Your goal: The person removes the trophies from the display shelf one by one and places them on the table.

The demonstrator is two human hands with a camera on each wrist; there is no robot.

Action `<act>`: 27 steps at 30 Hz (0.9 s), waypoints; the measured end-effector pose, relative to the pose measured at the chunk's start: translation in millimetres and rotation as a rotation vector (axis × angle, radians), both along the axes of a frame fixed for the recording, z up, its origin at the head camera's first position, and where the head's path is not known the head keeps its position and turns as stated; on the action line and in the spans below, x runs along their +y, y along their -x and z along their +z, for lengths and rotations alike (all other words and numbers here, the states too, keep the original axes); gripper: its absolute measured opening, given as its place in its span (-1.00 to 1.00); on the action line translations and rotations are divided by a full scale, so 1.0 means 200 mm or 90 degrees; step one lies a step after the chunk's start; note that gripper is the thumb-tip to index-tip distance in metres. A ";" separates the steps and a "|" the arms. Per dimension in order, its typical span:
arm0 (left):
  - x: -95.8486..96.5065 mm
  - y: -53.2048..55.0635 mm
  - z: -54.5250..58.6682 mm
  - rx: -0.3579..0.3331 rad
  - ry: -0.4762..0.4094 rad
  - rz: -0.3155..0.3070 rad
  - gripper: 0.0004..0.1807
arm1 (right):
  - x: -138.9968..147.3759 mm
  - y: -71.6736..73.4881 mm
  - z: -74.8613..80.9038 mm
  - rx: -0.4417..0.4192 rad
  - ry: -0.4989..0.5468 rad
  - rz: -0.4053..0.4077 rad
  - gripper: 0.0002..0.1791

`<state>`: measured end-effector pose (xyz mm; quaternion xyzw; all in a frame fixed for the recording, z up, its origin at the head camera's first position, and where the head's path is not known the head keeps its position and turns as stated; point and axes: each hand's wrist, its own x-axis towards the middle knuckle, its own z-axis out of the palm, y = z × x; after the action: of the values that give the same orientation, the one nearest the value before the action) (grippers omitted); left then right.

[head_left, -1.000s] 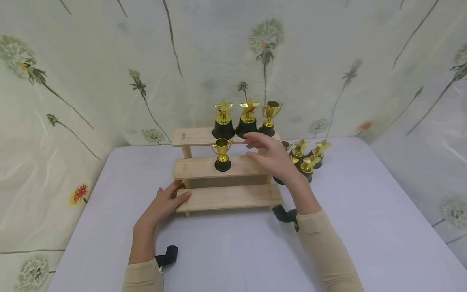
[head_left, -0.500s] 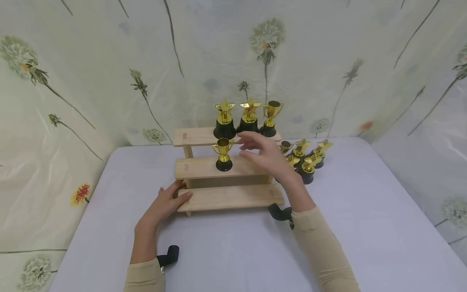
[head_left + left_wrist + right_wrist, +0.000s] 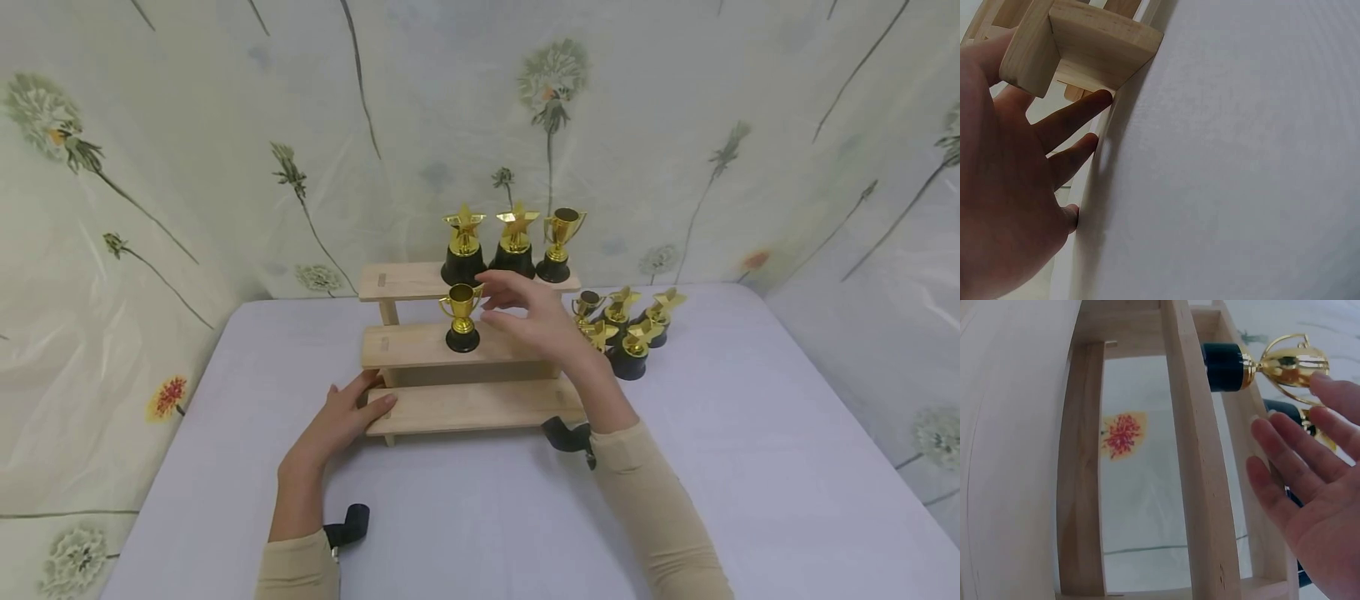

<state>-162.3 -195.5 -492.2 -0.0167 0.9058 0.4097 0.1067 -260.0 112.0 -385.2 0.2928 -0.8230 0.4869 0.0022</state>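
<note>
A three-tier wooden stand (image 3: 480, 406) stands on a white-covered table. My left hand (image 3: 337, 418) holds the left end of its lowest shelf, thumb on top; in the left wrist view the other fingers extend beside the wooden end (image 3: 1100, 47). A gold cup trophy (image 3: 462, 307) with a black base sits upright on the middle shelf. Beside its right handle is my right hand (image 3: 536, 321), fingers loosely bent and thumb apart. In the right wrist view that hand (image 3: 1329, 500) has its thumb tip overlapping the cup's rim (image 3: 1297, 367).
Along the top shelf stand two gold star trophies (image 3: 463, 254) (image 3: 516, 237) and another cup trophy (image 3: 560, 242). Several more trophies (image 3: 630, 358) cluster on the table right of the stand, close to my right forearm. A flowered cloth (image 3: 420, 100) hangs behind.
My right hand has moved left along the middle shelf to the cup trophy, uncovering more of the trophies on the right. My left hand stays on the stand.
</note>
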 end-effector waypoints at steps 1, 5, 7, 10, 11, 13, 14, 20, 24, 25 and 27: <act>0.00 0.00 0.00 -0.001 0.000 0.001 -0.13 | 0.00 0.00 0.00 0.002 -0.002 0.000 -0.46; 0.00 0.00 0.01 -0.002 -0.004 0.001 -0.12 | -0.02 0.00 0.00 0.010 0.006 0.010 -0.47; 0.00 0.00 0.01 -0.002 -0.008 0.002 -0.12 | -0.03 0.00 0.01 0.012 0.009 0.014 -0.47; 0.00 0.00 0.00 0.004 -0.006 -0.002 -0.11 | -0.05 -0.01 0.01 0.011 0.010 0.019 -0.47; 0.00 0.00 0.00 0.006 -0.006 -0.003 -0.11 | -0.05 -0.01 0.02 0.010 0.007 0.019 -0.46; 0.00 0.00 -0.01 0.012 -0.002 -0.005 -0.11 | -0.06 -0.01 0.02 0.009 0.000 0.020 -0.46; 0.00 0.01 -0.01 0.014 -0.002 -0.006 -0.11 | -0.07 -0.01 0.02 0.011 -0.004 0.021 -0.46; -0.01 0.01 -0.01 0.012 -0.003 -0.002 -0.12 | -0.10 -0.02 0.03 0.020 -0.017 0.022 -0.49; -0.01 0.01 -0.01 0.006 -0.001 -0.002 -0.11 | -0.12 -0.03 0.05 0.023 -0.010 0.022 -0.52; -0.01 0.01 -0.01 0.004 -0.002 -0.001 -0.11 | -0.12 -0.03 0.05 0.025 -0.008 0.022 -0.53; -0.01 0.01 -0.01 0.002 -0.002 -0.001 -0.10 | -0.13 -0.03 0.04 0.031 -0.004 0.021 -0.54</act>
<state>-163.6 -197.5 -494.5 -0.0157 0.9055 0.4108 0.1057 -253.5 86.4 -376.3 0.3177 -0.8193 0.4770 0.0133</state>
